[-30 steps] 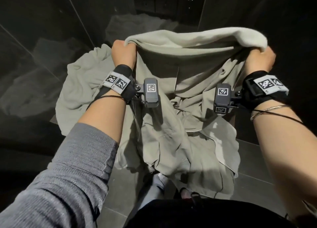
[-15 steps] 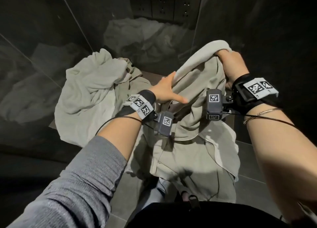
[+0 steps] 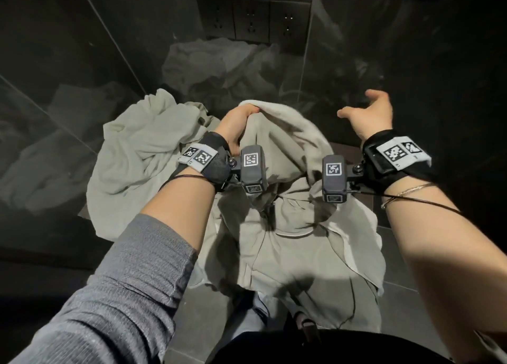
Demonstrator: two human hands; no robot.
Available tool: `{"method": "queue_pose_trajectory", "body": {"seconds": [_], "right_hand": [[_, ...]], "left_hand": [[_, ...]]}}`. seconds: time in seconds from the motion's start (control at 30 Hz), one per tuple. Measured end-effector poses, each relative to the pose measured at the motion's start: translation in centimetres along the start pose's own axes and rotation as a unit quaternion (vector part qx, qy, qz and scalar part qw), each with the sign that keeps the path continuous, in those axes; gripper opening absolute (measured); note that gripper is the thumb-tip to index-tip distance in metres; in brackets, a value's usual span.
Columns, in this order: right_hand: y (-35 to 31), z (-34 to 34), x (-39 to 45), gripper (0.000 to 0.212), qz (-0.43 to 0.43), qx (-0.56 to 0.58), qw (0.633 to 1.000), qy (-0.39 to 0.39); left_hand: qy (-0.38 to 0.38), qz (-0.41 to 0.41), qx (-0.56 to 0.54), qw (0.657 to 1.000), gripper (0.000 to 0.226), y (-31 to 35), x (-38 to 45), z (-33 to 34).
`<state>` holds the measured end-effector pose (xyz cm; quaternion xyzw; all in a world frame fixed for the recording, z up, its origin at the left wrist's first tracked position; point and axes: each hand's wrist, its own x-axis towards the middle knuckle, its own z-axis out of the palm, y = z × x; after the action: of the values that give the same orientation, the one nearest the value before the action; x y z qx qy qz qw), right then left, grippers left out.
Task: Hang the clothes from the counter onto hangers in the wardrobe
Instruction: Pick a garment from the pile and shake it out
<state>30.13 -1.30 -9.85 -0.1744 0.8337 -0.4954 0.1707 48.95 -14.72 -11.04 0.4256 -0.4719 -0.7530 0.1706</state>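
A pale grey-green garment (image 3: 288,234) was held up by the left hand (image 3: 237,125), whose fingers (image 3: 251,108) were curled over a bunched fold at its top edge. The garment hung downward from that grip, its long axis running from the hand toward the viewer, its lower part draped past the front edge of the dark counter (image 3: 344,151) and over the grey tiled floor (image 3: 395,265). To the left of the held garment, one heap of similar pale fabric (image 3: 142,155) lay crumpled on the counter; whether it was a separate piece could not be told. To the right of the garment, the right hand (image 3: 371,115) was raised in open air, touching nothing, its fingers (image 3: 377,95) loosely spread and its thumb pointing toward the garment. Dark open space lay right of the garment. Behind the garment stood a glossy dark wall (image 3: 82,62) reflecting the cloth, with three socket plates (image 3: 251,20) set side by side. Two wrist straps were worn, one on each arm, each carrying a small black module with a square marker.
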Motion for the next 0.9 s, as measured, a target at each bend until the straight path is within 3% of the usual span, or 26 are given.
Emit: {"method": "queue_pose_trajectory", "body": {"seconds": [0.1, 0.13, 0.23, 0.3, 0.37, 0.43, 0.5, 0.57, 0.63, 0.7, 0.77, 0.83, 0.87, 0.9], "right_hand": [[0.7, -1.7, -1.0, 0.011, 0.016, 0.079, 0.996, -0.043], [0.5, -2.1, -1.5, 0.013, 0.041, 0.112, 0.989, -0.088], [0.6, -3.1, -2.5, 0.042, 0.120, 0.132, 0.964, -0.199], [1.3, -3.8, -2.5, 0.069, 0.154, 0.112, 0.952, -0.239], [1.7, -4.5, -2.1, 0.081, 0.180, 0.136, 0.939, -0.260], [1.3, -5.3, -1.9, 0.063, 0.205, 0.187, 0.923, -0.267], [0.2, -6.1, -2.4, 0.036, 0.220, 0.210, 0.911, -0.278], [-0.1, -6.5, -2.1, 0.030, 0.193, 0.197, 0.929, -0.246], [0.0, -6.8, -1.6, 0.039, 0.180, 0.240, 0.935, -0.187], [0.1, -7.3, -1.5, 0.037, 0.202, 0.272, 0.930, -0.139], [0.3, -8.0, -1.6, 0.019, 0.194, 0.231, 0.941, -0.156], [0.2, -8.6, -1.6, 0.026, 0.168, 0.183, 0.958, -0.146], [0.0, -9.0, -1.7, 0.023, 0.156, 0.170, 0.960, -0.158], [-0.2, -9.1, -1.8, 0.019, 0.141, 0.143, 0.964, -0.176]], "left_hand": [[-0.004, -0.009, -0.024, 1.000, 0.019, 0.1, -0.3, 2.2], [-0.013, -0.017, -0.028, 0.999, 0.018, 0.5, -0.4, 2.9], [-0.044, -0.014, -0.011, 0.999, 0.026, 1.3, -1.2, 5.4], [-0.121, -0.046, 0.039, 0.991, 0.037, 1.7, -2.4, 7.5], [-0.229, -0.139, 0.111, 0.957, 0.034, 1.9, -3.8, 9.2], [-0.329, -0.183, 0.189, 0.907, 0.021, 1.8, -4.1, 10.5], [-0.371, -0.149, 0.252, 0.881, 0.016, 1.9, -3.8, 11.8], [-0.365, -0.125, 0.258, 0.885, 0.026, 2.3, -3.3, 12.7], [-0.353, -0.129, 0.251, 0.892, 0.059, 3.2, -2.4, 12.7], [-0.272, -0.091, 0.261, 0.922, 0.080, 3.7, -0.1, 11.8], [-0.168, -0.020, 0.225, 0.959, 0.055, 4.0, 2.4, 10.6], [-0.103, 0.030, 0.236, 0.966, 0.021, 3.9, 4.2, 9.9], [-0.087, 0.049, 0.260, 0.960, 0.015, 3.7, 5.0, 9.8], [-0.083, 0.072, 0.296, 0.949, 0.024, 3.5, 5.6, 9.7]]}}
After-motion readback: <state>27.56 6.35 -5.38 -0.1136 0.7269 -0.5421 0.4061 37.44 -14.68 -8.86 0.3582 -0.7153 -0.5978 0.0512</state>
